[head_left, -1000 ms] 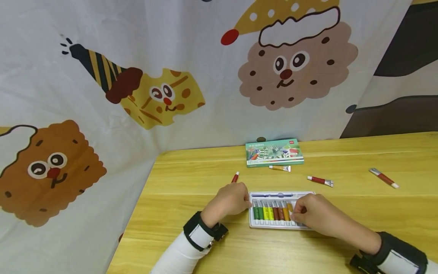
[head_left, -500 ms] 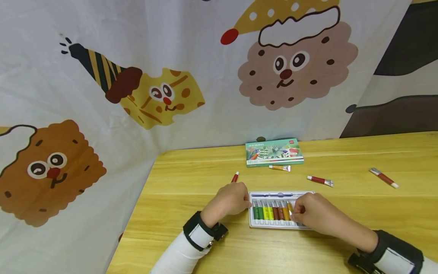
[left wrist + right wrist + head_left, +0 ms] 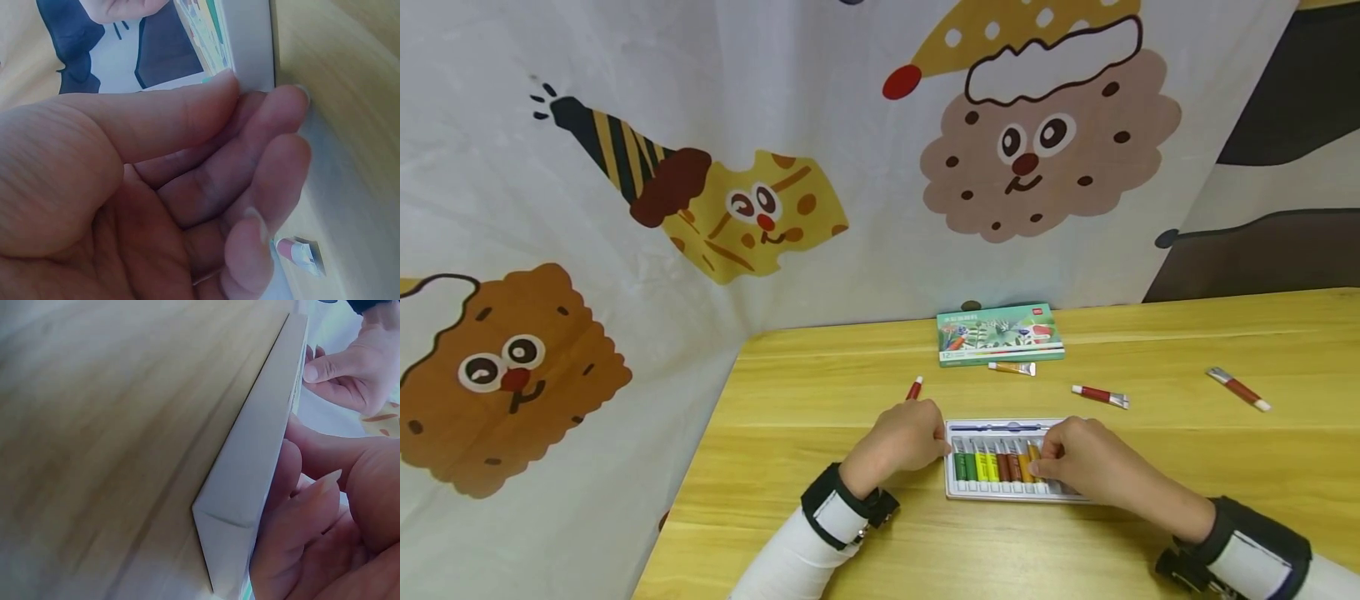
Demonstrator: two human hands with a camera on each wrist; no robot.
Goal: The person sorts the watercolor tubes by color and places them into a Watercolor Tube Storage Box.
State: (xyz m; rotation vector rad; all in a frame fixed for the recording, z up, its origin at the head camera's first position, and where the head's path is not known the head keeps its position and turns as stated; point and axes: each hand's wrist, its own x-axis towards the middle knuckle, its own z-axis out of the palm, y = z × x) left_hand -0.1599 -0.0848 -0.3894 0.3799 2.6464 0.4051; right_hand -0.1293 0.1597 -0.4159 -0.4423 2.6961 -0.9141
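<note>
A white plastic tray (image 3: pixel 958 493) holds a row of paint tubes (image 3: pixel 992 467) in greens, yellows, browns and ochre, with a thin paintbrush (image 3: pixel 992 428) along its far side. At the tray's left edge my left hand (image 3: pixel 904 437) grips the rim; the left wrist view has its thumb (image 3: pixel 181 119) on top and the fingers curled at the outer side. My right hand (image 3: pixel 1093 458) reaches over the tray's right part and pinches the ochre paint tube (image 3: pixel 1035 451) at the end of the row. The slots under that hand are hidden.
Behind the tray, a green paint box (image 3: pixel 1000 335) lies by the patterned curtain (image 3: pixel 865 250). Loose tubes lie around: ochre (image 3: pixel 1013 368), dark red (image 3: pixel 1101 396), reddish brown (image 3: pixel 1238 389), and a red one (image 3: pixel 914 387) just beyond my left hand.
My right hand has shifted slightly left over the tray, its fingertips further onto the ochre tube. The left hand has stayed at the tray's left edge.
</note>
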